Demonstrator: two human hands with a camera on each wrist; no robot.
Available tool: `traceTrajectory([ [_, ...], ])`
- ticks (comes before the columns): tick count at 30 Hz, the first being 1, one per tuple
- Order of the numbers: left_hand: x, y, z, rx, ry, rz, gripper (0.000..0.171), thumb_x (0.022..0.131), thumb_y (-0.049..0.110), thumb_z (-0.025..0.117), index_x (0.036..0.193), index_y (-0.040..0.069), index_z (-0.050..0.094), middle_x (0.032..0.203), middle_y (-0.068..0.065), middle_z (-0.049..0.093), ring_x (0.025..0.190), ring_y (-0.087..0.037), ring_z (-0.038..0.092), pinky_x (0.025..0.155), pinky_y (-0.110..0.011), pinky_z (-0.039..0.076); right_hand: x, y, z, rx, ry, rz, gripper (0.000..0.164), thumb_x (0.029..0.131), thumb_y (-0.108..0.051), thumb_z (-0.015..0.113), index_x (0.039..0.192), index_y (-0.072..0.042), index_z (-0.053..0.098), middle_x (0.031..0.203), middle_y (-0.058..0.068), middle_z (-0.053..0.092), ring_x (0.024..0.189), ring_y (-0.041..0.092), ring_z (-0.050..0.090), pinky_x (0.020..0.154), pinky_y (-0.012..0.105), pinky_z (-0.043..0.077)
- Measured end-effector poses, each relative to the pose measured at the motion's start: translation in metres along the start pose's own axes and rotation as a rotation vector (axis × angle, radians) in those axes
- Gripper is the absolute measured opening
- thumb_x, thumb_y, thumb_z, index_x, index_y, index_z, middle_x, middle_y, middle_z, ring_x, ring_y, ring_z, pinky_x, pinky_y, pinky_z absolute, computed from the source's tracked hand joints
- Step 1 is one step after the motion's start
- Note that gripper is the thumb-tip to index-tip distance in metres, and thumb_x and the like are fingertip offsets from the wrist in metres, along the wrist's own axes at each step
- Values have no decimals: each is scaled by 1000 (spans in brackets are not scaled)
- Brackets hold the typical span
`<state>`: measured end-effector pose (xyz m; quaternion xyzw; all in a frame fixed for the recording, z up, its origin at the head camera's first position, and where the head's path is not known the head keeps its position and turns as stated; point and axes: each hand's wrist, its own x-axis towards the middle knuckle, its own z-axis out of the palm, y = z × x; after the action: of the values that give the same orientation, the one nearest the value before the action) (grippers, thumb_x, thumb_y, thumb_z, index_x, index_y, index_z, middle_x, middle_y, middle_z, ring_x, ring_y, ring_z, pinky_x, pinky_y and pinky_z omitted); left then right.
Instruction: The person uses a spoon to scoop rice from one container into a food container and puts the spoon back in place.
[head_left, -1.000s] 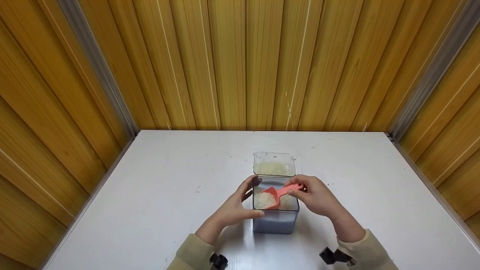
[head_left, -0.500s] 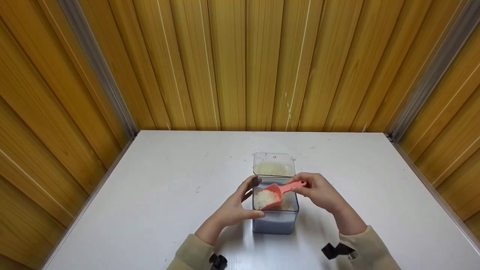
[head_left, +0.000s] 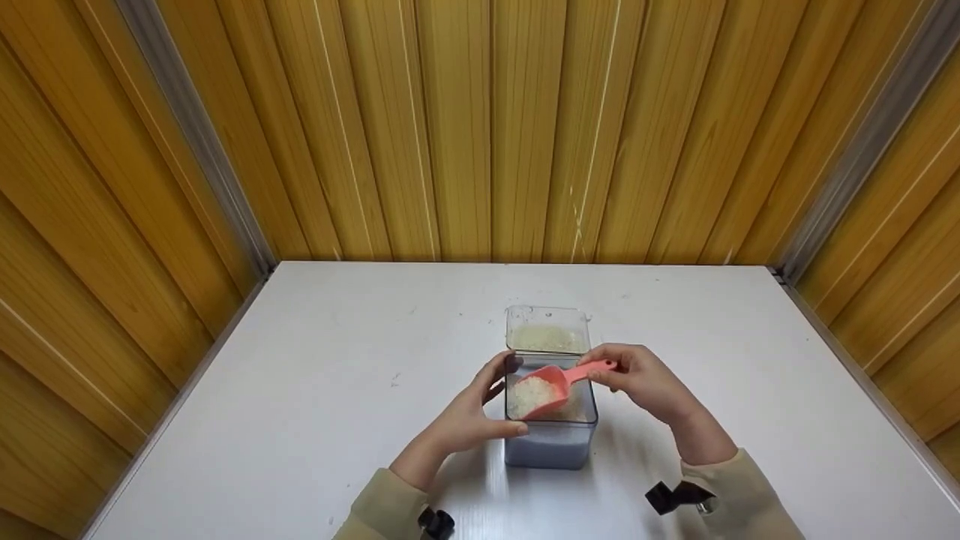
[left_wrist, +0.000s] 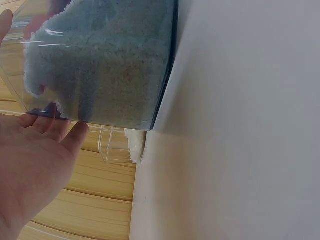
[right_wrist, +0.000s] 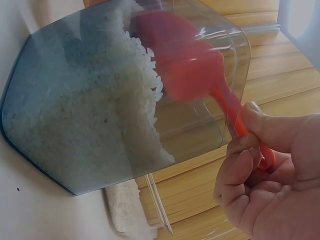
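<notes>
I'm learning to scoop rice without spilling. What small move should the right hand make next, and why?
Probably lift the pink scoop gently straight up: it holds rice but sits partly inside the tinted container. The right hand grips the scoop while the left hand holds the container.

One left hand (head_left: 466,421) and one right hand (head_left: 643,384): total hands, two. One left sleeve (head_left: 384,504) and one right sleeve (head_left: 739,495): total sleeves, two. One left wrist fitting (head_left: 436,523) and one right wrist fitting (head_left: 679,496): total fittings, two. One tinted container (head_left: 551,450) and one clear container (head_left: 549,315): total containers, two. Scoop (head_left: 560,384): quantity one. Rice (head_left: 531,393): one batch in each container, quantity two; individual grains too numerous to count. Bench (head_left: 300,420): quantity one. One back wall (head_left: 450,135), one left wall (head_left: 90,247) and one right wall (head_left: 900,262): total walls, three. One left metal post (head_left: 199,127) and one right metal post (head_left: 862,142): total posts, two.
</notes>
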<state>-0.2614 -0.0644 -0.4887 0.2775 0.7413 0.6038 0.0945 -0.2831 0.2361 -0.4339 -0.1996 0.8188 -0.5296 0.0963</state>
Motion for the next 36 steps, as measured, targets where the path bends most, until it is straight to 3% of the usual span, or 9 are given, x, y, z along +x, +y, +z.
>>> traceTrajectory([
  [13, -1, 0, 0, -7, 1, -11, 106, 83, 23, 87, 164, 13, 20, 168, -8, 32, 158, -27, 27, 133, -41, 28, 3, 11, -5, 87, -47, -68, 29, 101, -11, 64, 119, 12, 67, 82, -13, 62, 68, 4, 49, 60, 16, 44],
  [19, -1, 0, 0, 2, 5, -22, 106, 82, 23, 87, 164, 14, 20, 168, -8, 31, 158, -26, 27, 133, -40, 28, 3, 15, -8, 116, -47, -85, 30, 101, -9, 63, 121, 15, 65, 87, -14, 65, 69, 3, 50, 60, 16, 43],
  [29, -1, 0, 1, 10, 4, -33, 107, 83, 24, 87, 165, 15, 19, 169, -8, 29, 159, -27, 26, 132, -41, 29, 1, 12, -12, 110, -3, -50, 25, 100, -10, 65, 117, 9, 67, 74, -10, 55, 68, 4, 48, 61, 18, 43],
  [36, -1, 0, 0, -8, 4, -21, 107, 83, 22, 87, 165, 14, 18, 167, -9, 33, 157, -28, 28, 133, -43, 28, -3, 8, -15, 184, 9, -117, 23, 102, -9, 62, 116, 9, 66, 82, -13, 59, 72, 5, 48, 61, 18, 43],
])
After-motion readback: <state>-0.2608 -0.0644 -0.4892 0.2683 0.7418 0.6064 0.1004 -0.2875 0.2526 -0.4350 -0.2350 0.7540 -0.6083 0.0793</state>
